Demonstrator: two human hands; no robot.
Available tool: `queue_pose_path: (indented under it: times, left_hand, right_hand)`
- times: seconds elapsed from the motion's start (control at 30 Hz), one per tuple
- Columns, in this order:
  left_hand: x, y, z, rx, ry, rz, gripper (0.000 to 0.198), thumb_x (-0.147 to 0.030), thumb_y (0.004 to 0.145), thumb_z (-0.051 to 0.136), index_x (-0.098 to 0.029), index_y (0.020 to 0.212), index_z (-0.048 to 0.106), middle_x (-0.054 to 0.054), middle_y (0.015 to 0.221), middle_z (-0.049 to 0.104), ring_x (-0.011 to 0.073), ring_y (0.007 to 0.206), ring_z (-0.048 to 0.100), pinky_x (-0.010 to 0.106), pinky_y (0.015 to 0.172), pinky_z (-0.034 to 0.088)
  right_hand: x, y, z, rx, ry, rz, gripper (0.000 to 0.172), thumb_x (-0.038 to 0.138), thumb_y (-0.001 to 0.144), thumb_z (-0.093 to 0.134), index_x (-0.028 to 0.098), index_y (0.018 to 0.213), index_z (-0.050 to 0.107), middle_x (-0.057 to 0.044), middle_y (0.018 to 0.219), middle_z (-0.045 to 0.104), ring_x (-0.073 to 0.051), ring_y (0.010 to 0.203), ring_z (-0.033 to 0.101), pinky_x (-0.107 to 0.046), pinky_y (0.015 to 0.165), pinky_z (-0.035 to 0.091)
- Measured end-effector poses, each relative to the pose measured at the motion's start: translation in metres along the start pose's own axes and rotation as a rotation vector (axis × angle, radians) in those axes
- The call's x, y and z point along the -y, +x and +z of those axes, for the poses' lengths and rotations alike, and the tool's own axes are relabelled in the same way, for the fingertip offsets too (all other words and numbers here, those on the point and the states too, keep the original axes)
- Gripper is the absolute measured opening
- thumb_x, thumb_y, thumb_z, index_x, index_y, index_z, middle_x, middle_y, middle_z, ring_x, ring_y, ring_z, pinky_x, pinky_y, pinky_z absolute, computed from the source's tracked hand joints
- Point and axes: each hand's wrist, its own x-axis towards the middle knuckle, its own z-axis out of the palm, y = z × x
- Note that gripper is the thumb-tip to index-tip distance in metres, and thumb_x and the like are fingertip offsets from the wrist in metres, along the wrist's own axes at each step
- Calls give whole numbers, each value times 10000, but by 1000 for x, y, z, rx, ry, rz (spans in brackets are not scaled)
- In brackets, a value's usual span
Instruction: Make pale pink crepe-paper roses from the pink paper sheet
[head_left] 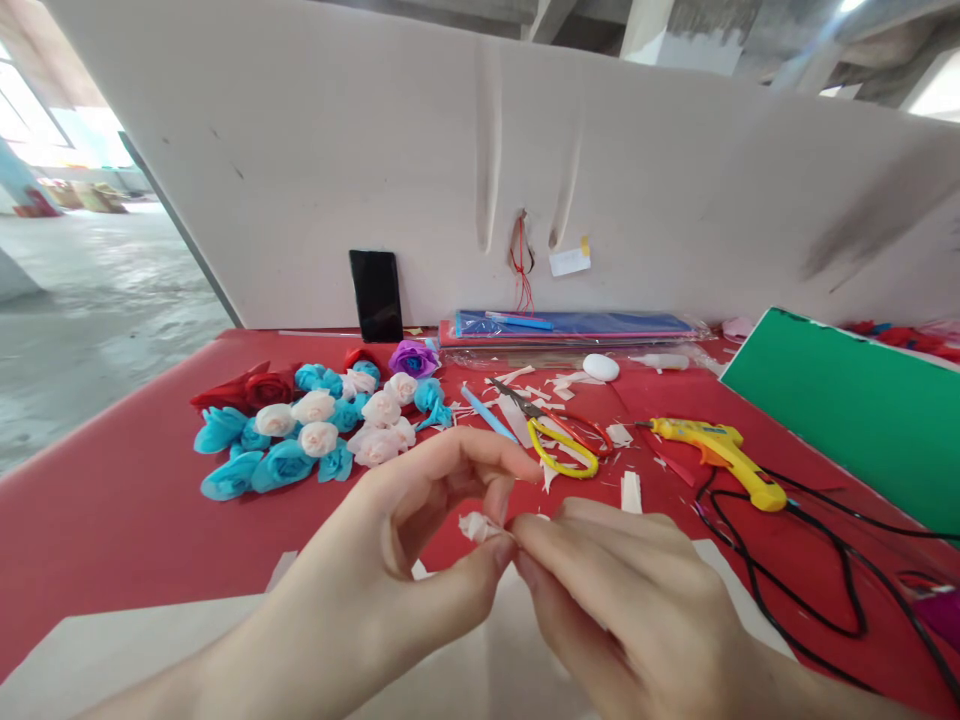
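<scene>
A small pale pink paper rosebud is between my hands over the front of the table. My left hand curls around it, with the thumb pressing near its base and the index finger arched above. From the right, my right hand pinches the twisted lower end of the bud between thumb and fingers. Pale paper sheets lie beneath my forearms. Beyond my fingers are scissors with one yellow and one red handle, among paper scraps.
Finished paper roses in pink, blue, red and purple cluster at left. A yellow glue gun with a looping black cord lies right, beside a green board. A phone leans on the white panel.
</scene>
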Motion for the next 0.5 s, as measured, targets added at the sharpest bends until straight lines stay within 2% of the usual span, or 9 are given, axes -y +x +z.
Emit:
queue_pose_path:
  times: [0.13, 0.23, 0.3, 0.37, 0.43, 0.5]
  left_hand:
    - [4, -6, 0, 36, -17, 40, 379, -20, 813, 611, -351, 975, 701, -110, 861, 717, 47, 786, 705, 35, 700, 561]
    - [5, -6, 1, 115, -137, 21, 414, -12, 852, 604, -375, 1040, 666, -112, 872, 691, 52, 723, 725, 90, 697, 602]
    - [5, -4, 1, 116, -198, -3, 361, -35, 867, 630, -357, 1024, 679, -109, 863, 692, 47, 664, 726, 93, 660, 608]
    - [4, -1, 1, 66, -207, -8, 273, -62, 849, 681, -312, 952, 717, -99, 844, 702, 47, 621, 712, 81, 601, 599]
    - [3, 1, 0, 29, -242, -27, 224, -75, 845, 712, -285, 917, 742, -88, 843, 705, 49, 596, 700, 84, 566, 591]
    - [4, 1, 0, 58, -370, -95, 195, -110, 885, 724, -290, 955, 745, -88, 848, 701, 39, 583, 695, 89, 587, 589]
  right_hand:
    - [0, 3, -3, 48, 157, 104, 293, 89, 937, 475, 131, 728, 676, -33, 582, 654, -122, 505, 627, -211, 504, 464]
    - [2, 8, -9, 152, 361, 281, 299, 154, 941, 515, 155, 669, 639, -16, 575, 643, -99, 509, 605, -176, 487, 431]
    - [3, 12, -12, 251, 539, 467, 317, 207, 965, 520, 168, 670, 628, -8, 593, 651, -88, 530, 586, -160, 501, 430]
    - [4, 15, -12, 319, 761, 644, 322, 298, 982, 526, 170, 707, 632, -11, 618, 653, -83, 541, 559, -163, 517, 443]
    - [3, 16, -9, 310, 987, 756, 334, 405, 967, 551, 164, 752, 639, -23, 638, 648, -81, 525, 527, -178, 511, 452]
    - [3, 15, -5, 276, 1154, 810, 352, 469, 935, 600, 159, 775, 650, -30, 643, 651, -81, 517, 521, -185, 501, 454]
